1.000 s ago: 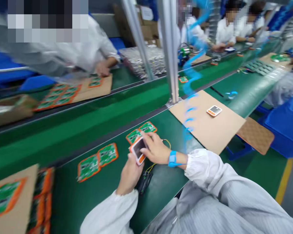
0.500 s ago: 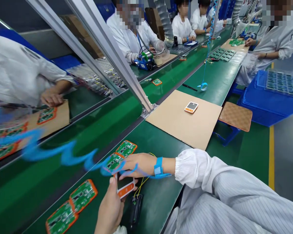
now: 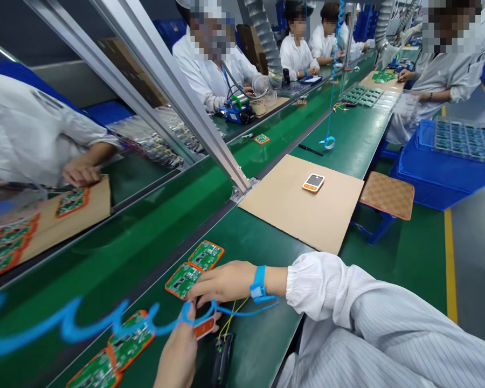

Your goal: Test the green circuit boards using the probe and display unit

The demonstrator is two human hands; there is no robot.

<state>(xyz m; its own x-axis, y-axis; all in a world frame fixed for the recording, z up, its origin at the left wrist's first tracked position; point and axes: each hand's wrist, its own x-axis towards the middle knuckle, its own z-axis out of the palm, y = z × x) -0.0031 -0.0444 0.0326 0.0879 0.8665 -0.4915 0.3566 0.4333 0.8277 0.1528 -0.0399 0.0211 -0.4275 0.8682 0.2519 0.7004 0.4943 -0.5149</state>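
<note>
My left hand (image 3: 180, 350) is closed round a small white-and-orange electronic device (image 3: 205, 326), low in the view. Over its upper edge, my right hand (image 3: 224, 281) curls with bent fingers, gripping it by the left thumb. Both hands and a blue coiled cord hide much of the device. A blue wrist strap (image 3: 258, 284) circles my right wrist. Just beyond those fingers lie two joined green circuit boards (image 3: 206, 255) with orange edges. Another joined pair of circuit boards (image 3: 131, 342) lies at lower left. Beside the device is a black battery holder (image 3: 222, 358) with yellow wires.
A similar device (image 3: 313, 183) rests on a cardboard sheet (image 3: 283, 207) ahead. A metal post (image 3: 210, 129) rises at the bench edge. The blue coiled cord (image 3: 81, 328) crosses at lower left. Co-workers sit across and farther along; a stool (image 3: 388, 194) stands at right.
The view has shifted slightly. The coiled cord has swung lower, across the device and the lower-left boards. Both hands stay on the device, which sits slightly lower in view and is more covered.
</note>
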